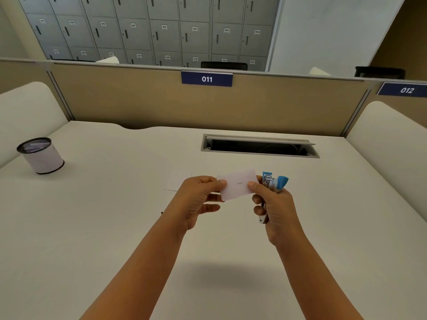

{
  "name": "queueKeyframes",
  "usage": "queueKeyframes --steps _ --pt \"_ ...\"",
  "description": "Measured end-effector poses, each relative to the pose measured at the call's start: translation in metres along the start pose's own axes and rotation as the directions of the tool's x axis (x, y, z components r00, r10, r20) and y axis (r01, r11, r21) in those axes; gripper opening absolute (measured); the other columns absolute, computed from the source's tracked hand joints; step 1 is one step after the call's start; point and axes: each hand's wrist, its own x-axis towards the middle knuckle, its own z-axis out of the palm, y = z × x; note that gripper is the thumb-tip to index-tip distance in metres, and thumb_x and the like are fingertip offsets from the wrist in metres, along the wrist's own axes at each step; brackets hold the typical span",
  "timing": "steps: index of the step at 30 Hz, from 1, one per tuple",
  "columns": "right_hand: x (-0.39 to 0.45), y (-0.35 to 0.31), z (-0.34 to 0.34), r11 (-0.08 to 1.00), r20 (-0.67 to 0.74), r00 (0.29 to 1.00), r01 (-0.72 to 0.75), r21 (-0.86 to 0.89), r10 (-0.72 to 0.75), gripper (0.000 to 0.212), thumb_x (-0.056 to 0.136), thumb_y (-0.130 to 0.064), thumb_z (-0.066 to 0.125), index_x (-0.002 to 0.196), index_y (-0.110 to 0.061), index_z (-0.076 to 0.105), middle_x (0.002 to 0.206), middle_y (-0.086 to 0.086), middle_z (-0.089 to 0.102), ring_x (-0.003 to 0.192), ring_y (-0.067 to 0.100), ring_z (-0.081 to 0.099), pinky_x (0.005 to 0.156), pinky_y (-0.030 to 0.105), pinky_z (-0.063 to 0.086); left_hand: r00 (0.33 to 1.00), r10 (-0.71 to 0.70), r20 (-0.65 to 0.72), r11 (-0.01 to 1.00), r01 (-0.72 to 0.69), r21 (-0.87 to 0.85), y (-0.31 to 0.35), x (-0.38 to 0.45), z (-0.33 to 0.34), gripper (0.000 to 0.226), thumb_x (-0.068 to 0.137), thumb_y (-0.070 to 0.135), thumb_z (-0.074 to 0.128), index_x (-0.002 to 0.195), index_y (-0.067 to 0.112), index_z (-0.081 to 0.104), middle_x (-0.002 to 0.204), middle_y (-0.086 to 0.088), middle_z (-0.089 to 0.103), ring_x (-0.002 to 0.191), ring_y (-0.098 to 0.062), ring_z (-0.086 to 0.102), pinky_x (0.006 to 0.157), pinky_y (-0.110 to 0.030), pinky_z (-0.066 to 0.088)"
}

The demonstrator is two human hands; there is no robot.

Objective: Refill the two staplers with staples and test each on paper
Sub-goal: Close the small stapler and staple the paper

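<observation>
A: Staplers, count?

B: One blue stapler (pixel 273 183) in view. It sits in the right hand (pixel 276 210), blue ends poking up above the fingers, metal body running down through the palm. A second one is not visible from here.

A: And the paper?

B: One small white paper slip (pixel 238 185), held up off the desk between both hands. The right hand's thumb pins its right edge while the other fingers stay curled round the stapler. The left hand (pixel 199 199) pinches the slip's left edge between thumb and forefinger; its remaining fingers are loosely bent below, holding nothing else.

A: Any mark on the slip?

B: One short dark mark near its middle (too small to say whether it is a staple).

A: Beyond the hands?

B: One faint sheet of paper (pixel 179 181) lies flat on the white desk (pixel 115 227), just behind the left hand. Far to the left of that hand stands one round mesh-topped cup (pixel 41 155). Ahead of the right hand, one open cable tray (pixel 258 146) is cut into the desk. Further back, the divider panel (pixel 138 100) carries two number plates, 011 (pixel 206 79) and 012 (pixel 405 90). Behind it, a wall of grey lockers (pixel 150 31).
</observation>
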Motion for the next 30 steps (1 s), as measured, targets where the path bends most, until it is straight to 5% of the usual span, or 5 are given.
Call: queueKeyframes --steps 8,18,25,30 --pt "-0.002 0.003 0.005 0.988 -0.027 0.999 0.029 -0.150 -0.033 0.019 0.073 -0.017 0.075 0.079 -0.017 0.058 0.060 -0.004 0.049 0.049 0.008 0.040 0.034 0.009 0.033 0.995 0.101 -0.012 0.989 -0.099 0.111 0.000 -0.006 0.007 0.020 0.083 0.017 0.066 0.064 0.014 0.060 0.075 -0.004 0.065 0.064 -0.014 0.063 0.053 -0.020 0.050" --pt "0.008 0.008 -0.010 0.993 0.024 1.000 -0.016 -0.115 0.019 0.008 0.084 -0.028 0.064 0.082 -0.021 0.060 0.051 -0.009 0.055 0.044 0.005 0.044 0.042 0.017 0.034 0.991 0.102 -0.087 0.991 -0.094 0.093 -0.006 -0.009 0.010 0.024 0.084 0.014 0.064 0.061 0.015 0.059 0.068 -0.001 0.066 0.052 -0.007 0.062 0.049 -0.019 0.051" --pt "0.020 0.006 -0.031 0.987 0.119 0.983 -0.130 -0.093 0.140 0.013 0.091 -0.038 0.051 0.091 -0.028 0.059 0.092 0.002 0.068 0.070 0.014 0.050 0.057 0.026 0.041 0.969 0.081 -0.234 0.994 -0.061 0.095 -0.021 -0.010 0.007 0.023 0.086 0.014 0.061 0.064 0.012 0.056 0.071 -0.003 0.064 0.055 -0.012 0.061 0.053 -0.024 0.052" --pt "0.031 0.012 -0.041 0.975 0.159 0.965 -0.192 -0.115 0.208 0.014 0.092 -0.033 0.050 0.095 -0.021 0.057 0.095 0.002 0.062 0.075 0.014 0.052 0.062 0.028 0.045 0.946 0.042 -0.321 0.996 -0.015 0.086 -0.037 -0.013 0.006 0.020 0.087 0.014 0.061 0.068 0.011 0.056 0.075 -0.005 0.065 0.058 -0.015 0.061 0.052 -0.024 0.051"
